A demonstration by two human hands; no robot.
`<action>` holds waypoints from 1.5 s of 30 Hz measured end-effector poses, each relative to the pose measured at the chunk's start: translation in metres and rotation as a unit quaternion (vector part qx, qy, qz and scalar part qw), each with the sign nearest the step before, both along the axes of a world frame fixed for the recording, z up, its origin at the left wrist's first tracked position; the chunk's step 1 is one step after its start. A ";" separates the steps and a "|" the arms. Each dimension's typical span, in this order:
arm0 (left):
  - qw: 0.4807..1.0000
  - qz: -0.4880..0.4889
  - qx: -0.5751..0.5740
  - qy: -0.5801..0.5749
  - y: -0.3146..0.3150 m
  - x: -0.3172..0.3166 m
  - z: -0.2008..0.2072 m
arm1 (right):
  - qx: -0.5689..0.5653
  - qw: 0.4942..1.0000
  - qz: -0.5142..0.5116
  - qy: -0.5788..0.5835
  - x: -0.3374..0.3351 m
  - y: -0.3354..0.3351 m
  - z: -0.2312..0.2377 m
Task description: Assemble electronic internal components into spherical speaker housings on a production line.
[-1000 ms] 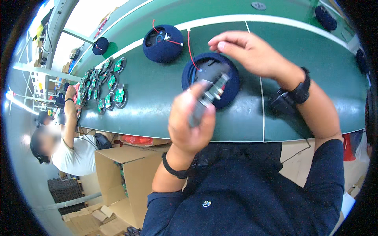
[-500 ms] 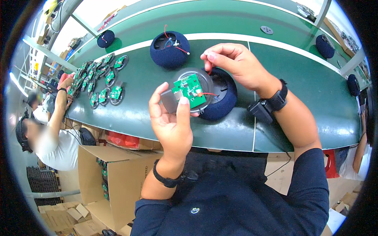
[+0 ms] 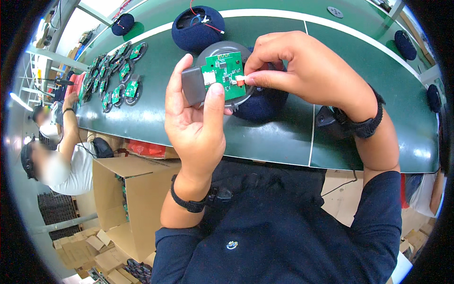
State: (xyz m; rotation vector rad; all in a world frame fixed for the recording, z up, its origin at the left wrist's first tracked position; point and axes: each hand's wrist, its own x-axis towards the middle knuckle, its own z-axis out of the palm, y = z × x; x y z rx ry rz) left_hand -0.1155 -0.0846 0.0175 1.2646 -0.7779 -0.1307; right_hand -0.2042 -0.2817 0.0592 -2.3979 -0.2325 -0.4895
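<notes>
My left hand (image 3: 196,130) is closed round a grey round base (image 3: 218,48), its thumb pressing the green circuit board (image 3: 222,68) fixed on it. A dark grey block (image 3: 192,86) sticks out at the base's left side, against my fingers. With thumb and forefinger, my right hand (image 3: 302,71) pinches a small white wire connector (image 3: 240,78) at the board's right edge, touching the sockets there. Whether it is seated cannot be seen. Below and behind stands a navy fabric-covered round housing (image 3: 260,108), partly hidden by the base and my right hand.
Another navy housing (image 3: 196,35) with loose wires stands beyond my hands. Many boards on round bases (image 3: 132,89) lie at left on the green table (image 3: 272,142). A co-worker (image 3: 78,165) reaches in there. An open cardboard box (image 3: 146,203) stands below the table edge.
My right hand has brought the wire connector down from above the housing to the board's right edge. The view has shifted, so the table things sit higher.
</notes>
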 end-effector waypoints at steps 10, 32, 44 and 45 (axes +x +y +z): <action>0.998 0.002 0.026 -0.050 -0.002 0.001 0.002 | 0.058 0.996 -0.019 0.058 -0.003 0.004 0.006; 0.999 -0.040 0.002 0.020 -0.005 0.021 -0.006 | 0.151 0.987 -0.058 0.023 0.006 0.014 -0.015; 0.998 -0.066 0.007 0.020 -0.004 0.025 -0.007 | 0.220 0.965 -0.049 0.136 0.005 0.004 -0.009; 0.998 -0.067 0.008 0.021 -0.004 0.026 -0.006 | 0.226 0.963 -0.050 0.135 0.005 0.004 -0.008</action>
